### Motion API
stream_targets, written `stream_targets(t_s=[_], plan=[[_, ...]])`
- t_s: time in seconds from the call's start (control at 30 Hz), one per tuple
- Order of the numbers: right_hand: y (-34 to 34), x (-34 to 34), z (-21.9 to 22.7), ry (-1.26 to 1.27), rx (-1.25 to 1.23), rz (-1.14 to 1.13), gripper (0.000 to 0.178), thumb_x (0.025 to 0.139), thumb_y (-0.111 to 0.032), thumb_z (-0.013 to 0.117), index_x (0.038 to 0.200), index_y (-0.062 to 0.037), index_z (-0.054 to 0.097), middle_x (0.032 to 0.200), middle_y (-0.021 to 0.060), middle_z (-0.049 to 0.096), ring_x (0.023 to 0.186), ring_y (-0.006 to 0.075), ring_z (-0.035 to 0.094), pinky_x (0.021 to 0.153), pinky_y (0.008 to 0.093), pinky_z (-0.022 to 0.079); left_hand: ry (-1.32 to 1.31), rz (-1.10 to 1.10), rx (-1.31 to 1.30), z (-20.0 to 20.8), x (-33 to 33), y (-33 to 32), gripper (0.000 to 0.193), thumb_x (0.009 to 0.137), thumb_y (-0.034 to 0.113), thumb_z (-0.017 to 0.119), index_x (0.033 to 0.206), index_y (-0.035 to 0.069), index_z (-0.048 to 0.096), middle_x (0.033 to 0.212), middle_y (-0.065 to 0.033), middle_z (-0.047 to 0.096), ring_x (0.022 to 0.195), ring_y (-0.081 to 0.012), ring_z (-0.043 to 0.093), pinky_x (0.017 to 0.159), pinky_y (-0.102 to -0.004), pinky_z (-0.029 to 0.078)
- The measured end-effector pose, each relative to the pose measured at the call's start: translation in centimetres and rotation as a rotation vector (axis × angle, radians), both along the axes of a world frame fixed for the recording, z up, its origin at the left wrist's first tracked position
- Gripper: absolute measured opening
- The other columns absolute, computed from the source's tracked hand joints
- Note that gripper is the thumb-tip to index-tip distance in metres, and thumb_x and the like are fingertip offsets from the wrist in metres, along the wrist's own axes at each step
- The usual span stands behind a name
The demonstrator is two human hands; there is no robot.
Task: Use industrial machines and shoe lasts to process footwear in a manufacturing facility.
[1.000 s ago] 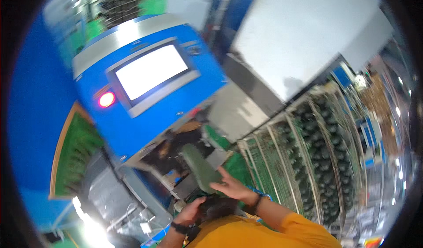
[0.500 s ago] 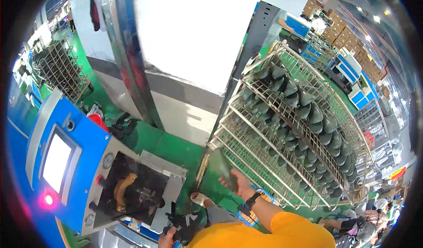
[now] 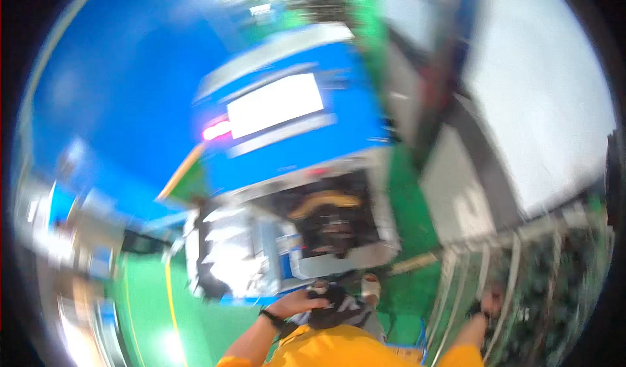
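Note:
The picture is smeared by motion. My left hand (image 3: 301, 303) is in front of my body, its fingers closed on a black soft piece with pale marks (image 3: 339, 309). My right hand (image 3: 490, 304) reaches out to the right, against the wire rack (image 3: 512, 282). Blur hides its fingers and anything in them. Dark rounded shapes (image 3: 541, 289) fill the rack. Ahead of me stands a blue machine (image 3: 352, 122) with a lit white screen (image 3: 275, 105). In its dark work opening (image 3: 336, 227) lies a curved tan part (image 3: 326, 201).
A red light (image 3: 216, 130) glows beside the screen. A white wall (image 3: 541, 93) with a grey lower band rises at the right. Crumpled silvery material (image 3: 231, 249) sits left of the opening. Green floor (image 3: 147, 308) with yellow lines lies at the lower left.
My view has swung left, so the machine is now central and the rack sits at the right edge. The dark green-grey piece at my right hand can no longer be made out.

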State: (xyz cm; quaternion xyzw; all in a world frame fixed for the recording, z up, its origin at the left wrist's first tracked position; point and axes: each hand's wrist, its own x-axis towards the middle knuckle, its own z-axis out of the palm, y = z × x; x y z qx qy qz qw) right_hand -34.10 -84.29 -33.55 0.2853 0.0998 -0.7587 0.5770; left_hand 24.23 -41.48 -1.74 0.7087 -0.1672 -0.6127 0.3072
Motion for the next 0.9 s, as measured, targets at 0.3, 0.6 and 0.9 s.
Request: stream_targets(t_s=[0.3, 0.6, 0.9], plan=[[7.3, 17.6, 4.2, 2.260, 0.141, 1.230, 0.036, 0.106, -0.035, 0.053, 0.121, -0.0036, 0.064, 0.099, 0.0154, 0.066, 0.096, 0.0351, 0.058, 0.088, 0.0549, 0.051, -0.079, 0.869, -0.237, 0.4, 0.6, 25.0, 0.044, 0.089, 0.028, 0.076, 0.125, 0.004, 0.068, 0.108, -0.0026, 0.071, 0.095, -0.0139, 0.064, 0.086, -0.0279, 0.052], [18.1, 41.0, 17.9, 1.253, -0.239, 1.910, 0.043, 0.101, -0.031, 0.064, 0.134, -0.0037, 0.057, 0.111, 0.0122, 0.068, 0.107, 0.0294, 0.061, 0.087, 0.0435, 0.050, -1.134, 0.836, 0.215, -13.6, 8.8, 42.0, 0.035, 0.083, 0.040, 0.082, 0.104, 0.011, 0.077, 0.145, -0.0209, 0.058, 0.139, -0.0412, 0.044, 0.114, -0.0512, 0.038], [26.6, 44.9, 21.6, 1.804, -0.198, 2.150, 0.067, 0.098, -0.036, 0.070, 0.153, -0.0121, 0.039, 0.102, 0.0088, 0.065, 0.083, 0.0264, 0.064, 0.075, 0.0446, 0.054, -1.100, 0.703, 0.601, -17.1, 11.0, 50.0, 0.039, 0.086, 0.052, 0.073, 0.100, 0.016, 0.078, 0.106, -0.0120, 0.068, 0.115, -0.0345, 0.060, 0.095, -0.0518, 0.051]])
